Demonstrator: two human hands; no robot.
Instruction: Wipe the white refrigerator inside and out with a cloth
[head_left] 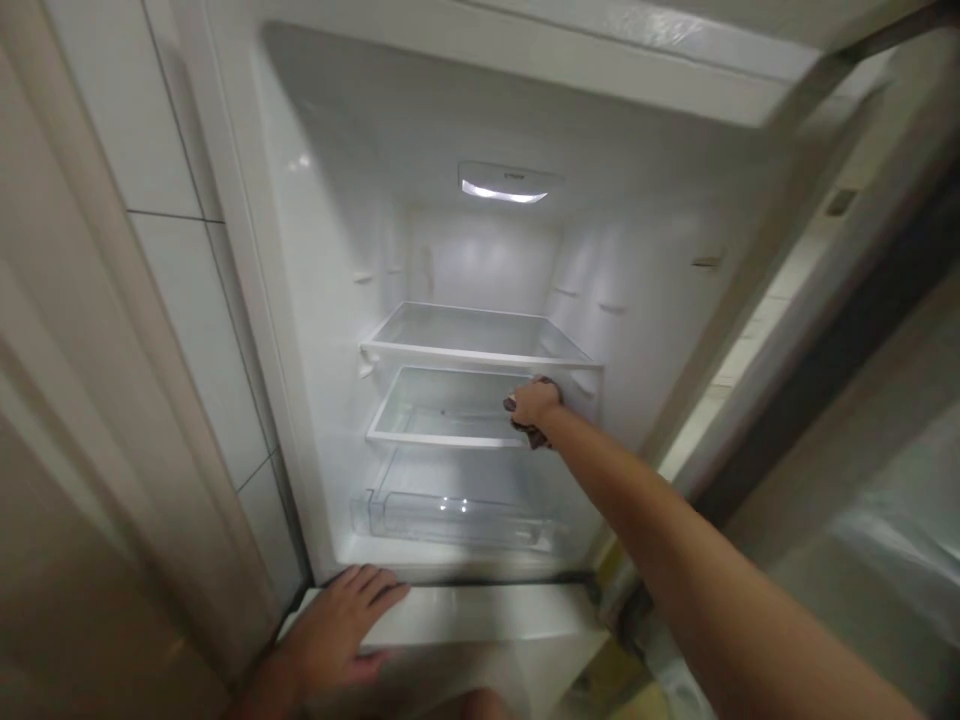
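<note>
My right hand (pixel 535 402) reaches into an open refrigerator and is closed around a dark, crumpled cloth (pixel 534 436). It is over the right side of the lower glass shelf (pixel 420 410), near its front edge; whether the cloth presses on the glass I cannot tell. Another glass shelf (pixel 480 333) with a white rim sits just above. My left hand (pixel 349 615) lies with its fingers stretched out on the white ledge (pixel 480 612) at the refrigerator's bottom front, left of centre, holding nothing.
A clear drawer (pixel 457 515) stands at the bottom of the refrigerator. The lit lamp (pixel 506 188) is on the ceiling inside. The open door (pixel 847 480) is at the right. A tiled wall (pixel 202 320) runs along the left side. A knee (pixel 484 705) shows at the bottom edge.
</note>
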